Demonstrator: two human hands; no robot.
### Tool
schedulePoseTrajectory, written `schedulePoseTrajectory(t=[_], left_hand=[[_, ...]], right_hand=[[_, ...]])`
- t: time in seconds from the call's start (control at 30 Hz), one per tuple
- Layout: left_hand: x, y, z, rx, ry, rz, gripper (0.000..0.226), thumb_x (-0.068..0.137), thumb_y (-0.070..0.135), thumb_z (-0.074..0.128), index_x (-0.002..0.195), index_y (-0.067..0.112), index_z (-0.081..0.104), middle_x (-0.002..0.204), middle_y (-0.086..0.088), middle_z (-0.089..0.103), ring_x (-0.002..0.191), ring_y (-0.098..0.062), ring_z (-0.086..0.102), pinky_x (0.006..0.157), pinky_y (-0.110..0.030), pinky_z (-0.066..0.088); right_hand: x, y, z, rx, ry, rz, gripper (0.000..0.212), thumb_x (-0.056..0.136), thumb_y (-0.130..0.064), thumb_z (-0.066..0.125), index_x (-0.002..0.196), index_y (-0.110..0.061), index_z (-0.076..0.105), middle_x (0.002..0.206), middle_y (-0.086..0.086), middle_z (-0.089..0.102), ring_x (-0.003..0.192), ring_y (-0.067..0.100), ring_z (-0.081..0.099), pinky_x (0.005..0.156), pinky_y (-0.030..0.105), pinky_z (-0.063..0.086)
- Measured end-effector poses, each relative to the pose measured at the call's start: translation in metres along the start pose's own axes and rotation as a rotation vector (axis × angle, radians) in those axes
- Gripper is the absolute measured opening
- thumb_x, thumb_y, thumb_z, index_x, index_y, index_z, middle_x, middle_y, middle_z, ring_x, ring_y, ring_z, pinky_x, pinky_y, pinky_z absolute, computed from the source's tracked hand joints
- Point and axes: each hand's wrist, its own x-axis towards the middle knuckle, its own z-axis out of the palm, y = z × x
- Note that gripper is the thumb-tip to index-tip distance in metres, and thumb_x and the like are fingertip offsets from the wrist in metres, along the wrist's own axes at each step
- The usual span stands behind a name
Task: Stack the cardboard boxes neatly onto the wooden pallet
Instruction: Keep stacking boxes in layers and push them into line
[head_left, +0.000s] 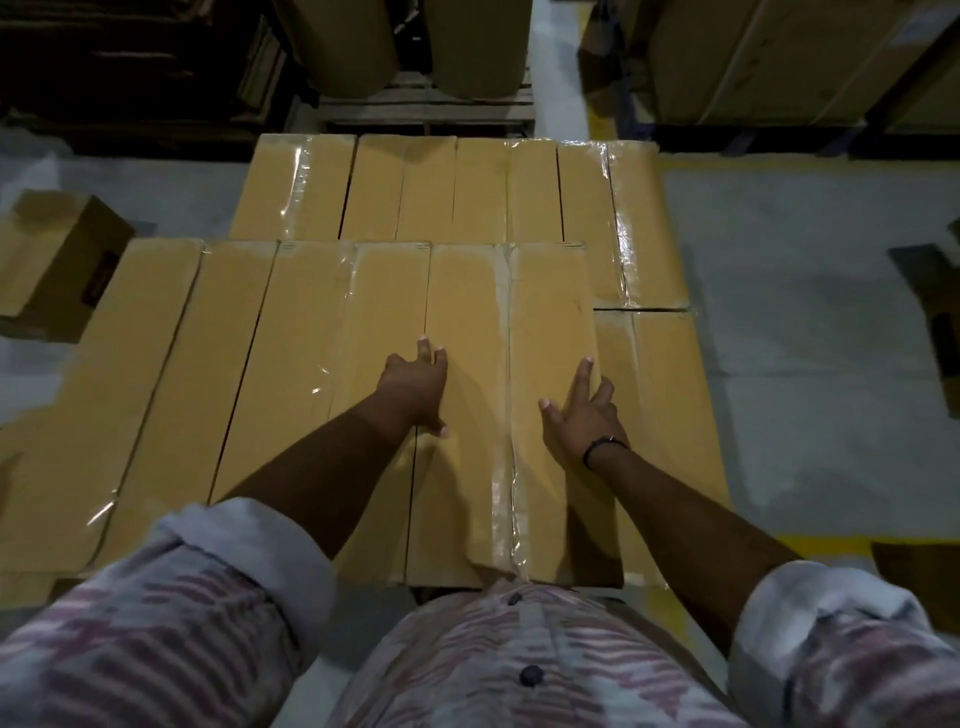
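Fingers (583, 376) straight, holding nothing, our left hand (415, 387) and right hand (584, 421) press the centre box (467, 291); second layer looks unfinished, loose box (57, 254) waits upper left.

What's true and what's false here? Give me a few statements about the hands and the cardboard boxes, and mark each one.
1. The left hand and the right hand both rest on the top box, fingers spread. True.
2. Both wrists are bare. False: a black band circles the right wrist.
3. A smaller box lies on the floor, off to the left. True.
4. Red tape seals the boxes. False: clear tape seals them.
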Motion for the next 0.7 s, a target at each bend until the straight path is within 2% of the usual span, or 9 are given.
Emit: schedulePoseTrajectory(t=[0.37, 0.7], left_hand=[[-0.009, -0.010, 0.000, 0.010, -0.006, 0.070, 0.134, 0.077, 0.058, 0.082, 0.163, 0.009, -0.008, 0.169, -0.021, -0.009, 0.148, -0.051, 0.022, 0.116, -0.053, 0.034], [-0.041, -0.004, 0.028, 0.058, 0.018, 0.116, 0.131, 0.079, 0.062, 0.078, 0.162, 0.005, -0.006, 0.169, -0.022, -0.007, 0.149, -0.051, 0.022, 0.115, -0.052, 0.035]], right_hand=[[-0.056, 0.022, 0.032, -0.040, 0.040, 0.059, 0.092, 0.098, -0.068, 0.037, 0.156, -0.033, -0.025, 0.158, 0.018, 0.014, 0.126, 0.042, 0.049, 0.102, 0.048, 0.046], [-0.100, 0.032, 0.061, -0.060, 0.112, 0.148, 0.087, 0.100, -0.066, 0.033, 0.157, -0.031, -0.023, 0.154, 0.021, 0.022, 0.126, 0.043, 0.046, 0.099, 0.049, 0.046]])
